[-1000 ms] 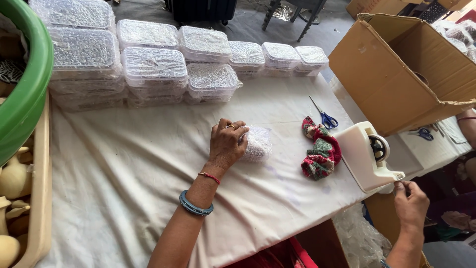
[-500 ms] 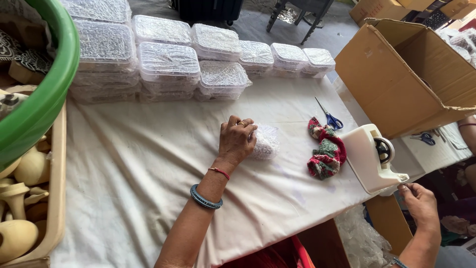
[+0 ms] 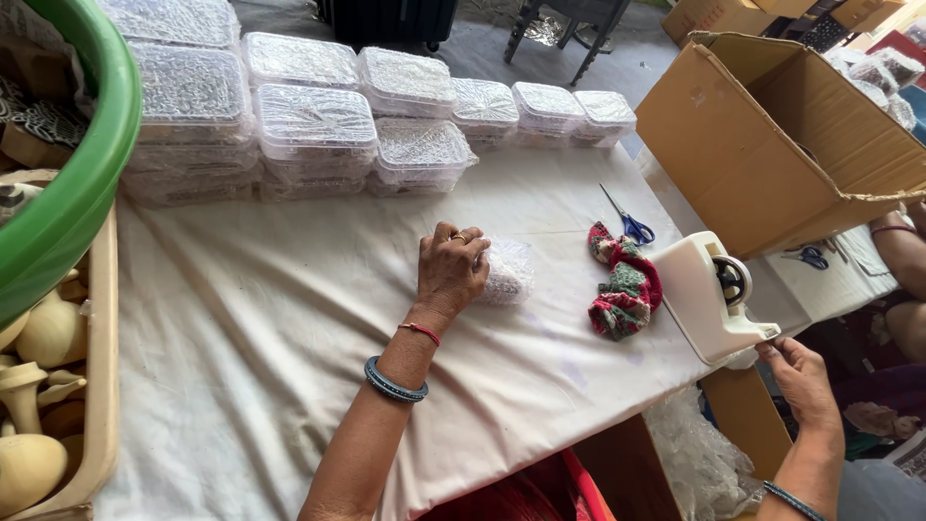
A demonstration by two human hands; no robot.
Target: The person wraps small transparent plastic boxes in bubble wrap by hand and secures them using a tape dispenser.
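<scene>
Pressing my left hand (image 3: 451, 272) flat-fingered onto a small bubble-wrapped bundle (image 3: 505, 272), I keep it on the white-clothed worktop (image 3: 241, 328) near the middle. My right hand (image 3: 799, 378) pinches at the edge of the white tape dispenser (image 3: 709, 299), just beside a red-green knitted piece (image 3: 627, 289).

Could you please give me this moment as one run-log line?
left hand: pressing on bubble-wrapped bundle | right hand: at tape dispenser | surface: white cloth
</scene>
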